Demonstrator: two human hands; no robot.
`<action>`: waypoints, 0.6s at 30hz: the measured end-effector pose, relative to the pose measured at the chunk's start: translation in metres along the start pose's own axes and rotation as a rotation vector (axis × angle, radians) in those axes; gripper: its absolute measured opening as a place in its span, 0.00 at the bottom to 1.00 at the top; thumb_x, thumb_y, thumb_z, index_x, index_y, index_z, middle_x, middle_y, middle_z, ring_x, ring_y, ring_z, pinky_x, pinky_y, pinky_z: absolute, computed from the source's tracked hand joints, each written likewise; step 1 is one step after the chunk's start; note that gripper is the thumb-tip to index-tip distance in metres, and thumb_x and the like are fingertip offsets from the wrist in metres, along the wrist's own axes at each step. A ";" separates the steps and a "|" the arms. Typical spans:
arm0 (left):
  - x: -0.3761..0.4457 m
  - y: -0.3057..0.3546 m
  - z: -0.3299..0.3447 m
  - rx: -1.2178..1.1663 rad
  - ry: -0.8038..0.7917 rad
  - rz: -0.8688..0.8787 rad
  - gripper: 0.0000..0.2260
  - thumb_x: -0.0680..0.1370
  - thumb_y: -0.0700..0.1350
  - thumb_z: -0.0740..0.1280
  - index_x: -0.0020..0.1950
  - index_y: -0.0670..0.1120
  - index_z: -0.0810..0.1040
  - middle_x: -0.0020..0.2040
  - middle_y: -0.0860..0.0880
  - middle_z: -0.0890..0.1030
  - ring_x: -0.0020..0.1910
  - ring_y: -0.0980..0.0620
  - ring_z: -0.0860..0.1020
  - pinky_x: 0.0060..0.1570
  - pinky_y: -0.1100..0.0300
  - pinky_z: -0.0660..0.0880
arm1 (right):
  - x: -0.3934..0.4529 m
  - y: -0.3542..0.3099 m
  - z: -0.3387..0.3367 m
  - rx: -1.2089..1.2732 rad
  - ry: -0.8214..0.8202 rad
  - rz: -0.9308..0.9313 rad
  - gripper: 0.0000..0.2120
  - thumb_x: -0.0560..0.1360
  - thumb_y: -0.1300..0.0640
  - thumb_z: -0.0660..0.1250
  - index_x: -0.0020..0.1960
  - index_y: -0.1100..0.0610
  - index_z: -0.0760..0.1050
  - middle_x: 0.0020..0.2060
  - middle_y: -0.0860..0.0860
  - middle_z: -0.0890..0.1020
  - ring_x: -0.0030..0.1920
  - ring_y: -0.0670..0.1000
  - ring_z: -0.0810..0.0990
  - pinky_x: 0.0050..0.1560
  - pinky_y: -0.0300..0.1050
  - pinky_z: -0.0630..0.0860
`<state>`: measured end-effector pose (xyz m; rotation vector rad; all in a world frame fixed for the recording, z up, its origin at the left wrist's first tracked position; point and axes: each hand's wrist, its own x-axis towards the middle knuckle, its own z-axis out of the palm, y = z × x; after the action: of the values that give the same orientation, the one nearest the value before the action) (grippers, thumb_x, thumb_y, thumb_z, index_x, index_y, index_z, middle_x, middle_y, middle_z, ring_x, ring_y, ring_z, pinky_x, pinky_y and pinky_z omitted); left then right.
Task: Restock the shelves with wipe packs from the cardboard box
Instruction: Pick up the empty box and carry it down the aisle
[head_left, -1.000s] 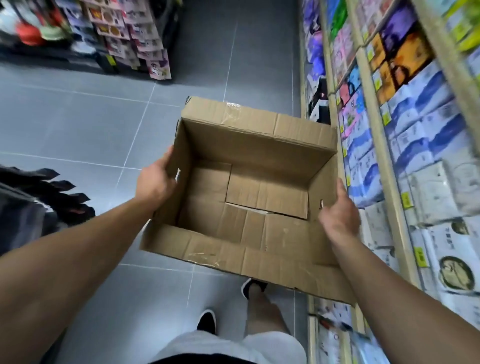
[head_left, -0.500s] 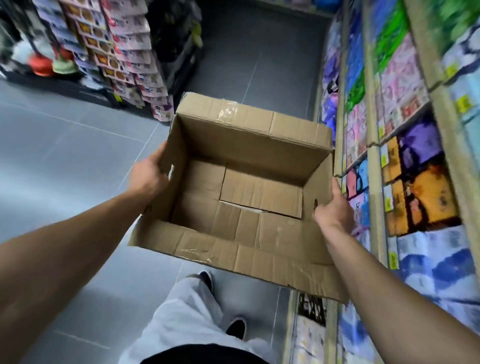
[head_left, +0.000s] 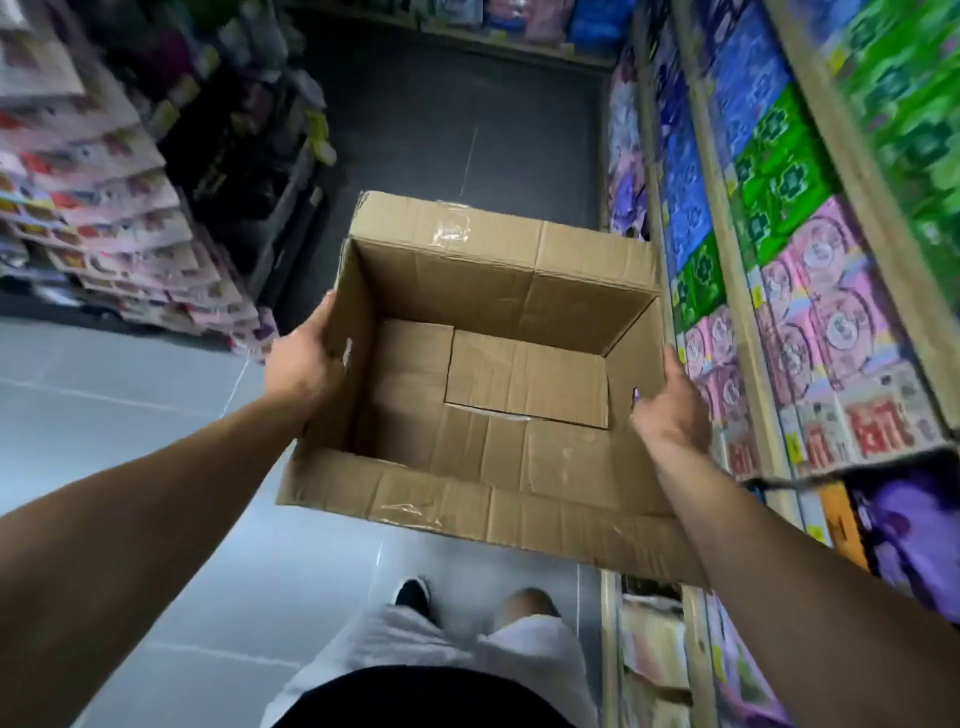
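While the person stands in the shop aisle, the racks of goods (head_left: 104, 218) on the left look blurry. The left hand (head_left: 304, 358) holds the left wall of the cardboard box (head_left: 493, 395), fingers curled over the top edge. The box is up in the air over the grey floor (head_left: 130, 415), open at the top, with nothing inside. The right hand (head_left: 670, 408) holds the box's right wall. Just beside it, shelves (head_left: 727, 249) are full of bright packs (head_left: 784, 171).
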<state>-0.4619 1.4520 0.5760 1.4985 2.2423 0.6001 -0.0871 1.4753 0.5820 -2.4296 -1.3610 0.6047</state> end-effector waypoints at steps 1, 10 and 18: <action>0.026 0.011 0.001 0.005 -0.004 -0.004 0.30 0.77 0.49 0.64 0.76 0.61 0.56 0.57 0.39 0.79 0.53 0.37 0.78 0.52 0.49 0.76 | 0.020 -0.013 0.000 0.007 0.006 0.008 0.37 0.76 0.63 0.63 0.76 0.36 0.53 0.66 0.54 0.75 0.57 0.61 0.79 0.53 0.57 0.78; 0.254 0.100 0.057 -0.044 -0.007 -0.031 0.30 0.75 0.46 0.64 0.74 0.64 0.58 0.58 0.43 0.81 0.54 0.40 0.79 0.56 0.51 0.76 | 0.253 -0.118 0.029 -0.039 0.011 0.007 0.35 0.76 0.59 0.64 0.76 0.38 0.54 0.64 0.56 0.77 0.57 0.63 0.78 0.53 0.54 0.76; 0.446 0.160 0.068 -0.016 0.065 -0.081 0.30 0.75 0.48 0.65 0.75 0.61 0.59 0.56 0.43 0.82 0.52 0.40 0.80 0.52 0.51 0.77 | 0.445 -0.249 0.042 0.017 -0.033 -0.082 0.37 0.76 0.62 0.64 0.76 0.36 0.54 0.69 0.52 0.72 0.61 0.61 0.77 0.55 0.53 0.75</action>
<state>-0.4640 1.9307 0.5732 1.3914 2.3294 0.6495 -0.0841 1.9861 0.5600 -2.3474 -1.4545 0.6355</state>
